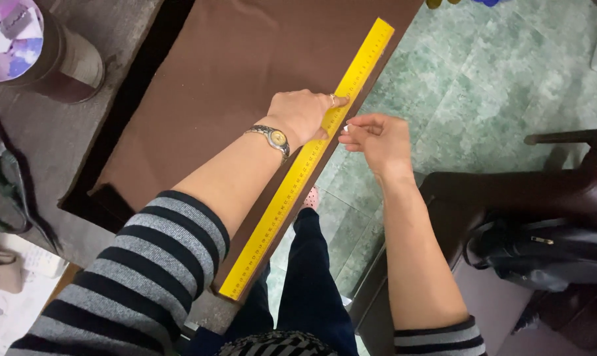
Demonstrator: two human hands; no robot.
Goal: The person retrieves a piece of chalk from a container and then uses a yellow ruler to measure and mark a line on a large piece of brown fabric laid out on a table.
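A long yellow ruler (368, 58) lies along the right edge of a brown cloth (232, 72) spread on the table. My left hand (303, 115), with a wristwatch and a ring, presses flat on the ruler near its middle. My right hand (377, 140) is just right of the ruler, fingers pinched on a small white piece, likely chalk (345, 129), whose tip touches the cloth edge beside the ruler.
A dark wooden table (55, 132) carries a round container with a purple lid (12, 36) at top left. Green tiled floor (483, 79) lies to the right. A dark chair (529, 191) with a black bag (549, 254) stands at right.
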